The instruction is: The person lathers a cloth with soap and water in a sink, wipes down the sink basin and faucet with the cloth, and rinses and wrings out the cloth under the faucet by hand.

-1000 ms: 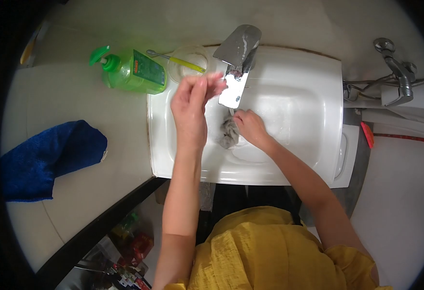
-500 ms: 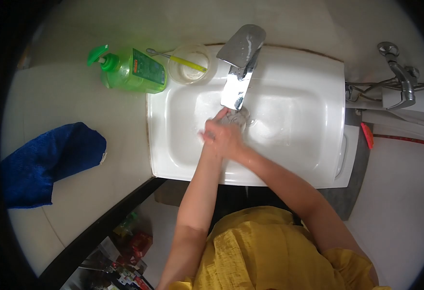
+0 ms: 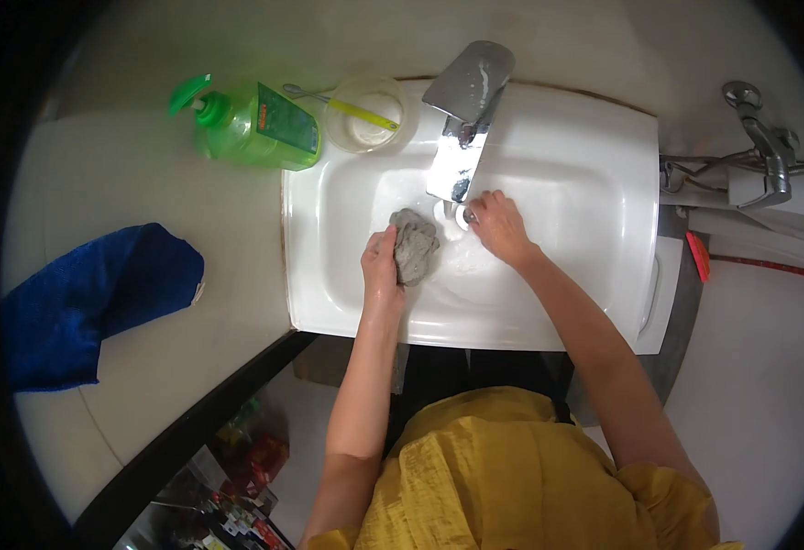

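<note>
In my left hand (image 3: 381,263) is a crumpled wet grey cloth (image 3: 415,247), held over the left part of the white sink (image 3: 576,257). My right hand (image 3: 501,225) is low in the basin, its fingertips at a small round white-rimmed piece (image 3: 464,216) near the drain, below the faucet. Whether the fingers grip that piece is too small to tell. The chrome faucet (image 3: 458,160) reaches over the basin between and above my hands, with a wide flat lever on top. Water glistens on the basin floor.
A green pump bottle (image 3: 260,128) and a clear round bowl (image 3: 365,137) with a yellow-green toothbrush (image 3: 358,112) across it are at the back left. A blue cloth (image 3: 109,302) lies on the left. A wall tap (image 3: 769,165) and a red object (image 3: 698,258) are on the right.
My hands were together below the faucet and have moved apart. The grey cloth has come left in my left hand, while my right hand has shifted right to the drain area.
</note>
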{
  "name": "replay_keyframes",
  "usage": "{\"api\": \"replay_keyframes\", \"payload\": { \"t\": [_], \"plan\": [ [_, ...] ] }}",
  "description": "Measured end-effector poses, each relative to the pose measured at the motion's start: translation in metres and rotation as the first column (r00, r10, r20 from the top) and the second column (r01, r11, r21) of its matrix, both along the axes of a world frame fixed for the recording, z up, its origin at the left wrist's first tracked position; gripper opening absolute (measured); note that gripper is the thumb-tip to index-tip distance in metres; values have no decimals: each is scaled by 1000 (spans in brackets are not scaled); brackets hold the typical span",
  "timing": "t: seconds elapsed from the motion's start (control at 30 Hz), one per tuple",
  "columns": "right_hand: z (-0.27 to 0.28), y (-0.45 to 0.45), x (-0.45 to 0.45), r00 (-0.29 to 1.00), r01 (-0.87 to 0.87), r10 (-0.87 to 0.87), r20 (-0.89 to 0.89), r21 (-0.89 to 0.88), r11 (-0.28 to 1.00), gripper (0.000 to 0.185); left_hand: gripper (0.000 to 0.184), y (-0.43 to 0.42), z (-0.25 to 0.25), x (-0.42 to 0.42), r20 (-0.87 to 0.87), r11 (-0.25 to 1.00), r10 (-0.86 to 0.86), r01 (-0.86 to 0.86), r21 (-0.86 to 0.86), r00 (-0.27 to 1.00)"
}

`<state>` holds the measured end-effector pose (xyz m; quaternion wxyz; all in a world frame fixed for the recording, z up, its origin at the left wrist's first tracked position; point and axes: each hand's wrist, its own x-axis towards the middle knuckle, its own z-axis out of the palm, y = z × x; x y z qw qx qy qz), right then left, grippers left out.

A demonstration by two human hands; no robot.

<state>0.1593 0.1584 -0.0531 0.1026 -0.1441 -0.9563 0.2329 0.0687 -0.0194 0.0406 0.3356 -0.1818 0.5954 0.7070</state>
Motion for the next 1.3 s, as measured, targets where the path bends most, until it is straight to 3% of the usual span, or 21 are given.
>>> {"api": "replay_keyframes", "payload": {
  "t": [0.03,0.23,0.53,0.57,0.6,0.63,0.7,0.8,0.83,0.9,0.97,1.0,1.03,1.07,1.1,1.17,1.2,1.27,1.3],
  "plan": [
    [-2,1,2,997,-72,71,3,42,997,14,22,-4,-2,-1,10,1000,8,-8,-11,1000],
    [-11,5,-12,988,-108,97,119,94,990,16,23,-6,2,5,18,1000,-12,12,1,1000],
    [36,-5,-20,971,-46,49,234,-17,999,29,18,21,15,5,-44,990,-78,82,112,996],
    [26,-10,-25,985,120,-44,168,-479,869,31,17,27,17,5,-65,986,-80,88,140,995],
    [8,-17,-32,976,214,-157,154,-831,514,33,15,31,20,4,-53,979,-110,117,169,993],
    [5,-22,-36,945,210,-262,196,-977,27,35,13,35,24,3,-42,969,-141,147,198,989],
    [15,-21,-39,930,122,-307,203,-957,-263,32,9,43,33,-1,-18,953,-188,187,238,982],
    [63,-18,-45,902,-54,-360,238,-765,-641,31,20,35,7,-9,-191,905,-384,409,115,903],
    [68,-19,-46,890,-121,-376,256,-664,-738,33,25,34,7,-7,-164,932,-352,362,34,922],
    [59,-23,-53,863,-81,-488,130,-918,-387,34,35,37,8,0,-123,956,-280,265,-125,952],
    [53,-31,-56,862,5,-506,19,-1000,-30,30,45,35,4,-1,149,929,-286,235,287,947],
    [59,-41,-56,886,63,-462,-50,-972,227,28,51,35,-1,-4,275,866,-320,162,473,907],
    [67,-54,-53,910,108,-402,-103,-876,470,25,45,37,-10,-8,350,877,-254,63,476,902],
    [74,-65,-47,934,137,-330,-136,-717,684,22,43,37,-31,-15,361,798,-315,39,601,878],
    [89,-73,-39,949,53,-242,-200,-657,752,19,41,36,-61,-23,363,701,-376,6,713,853],
    [117,-84,-28,951,-125,-44,-306,-511,850,14,37,38,-94,-28,152,701,-381,178,690,912],
    [108,-82,-30,934,-91,-106,-342,-513,854,16,34,40,-105,-26,-68,796,-356,340,501,932],
    [81,-71,-43,882,-25,-228,-412,-523,852,19,29,43,-117,-20,-476,890,-405,456,-9,780],
    [76,-62,-54,784,166,-348,-513,-368,915,17,26,47,-107,-16,-455,920,-366,390,-46,811]
  ]
}}
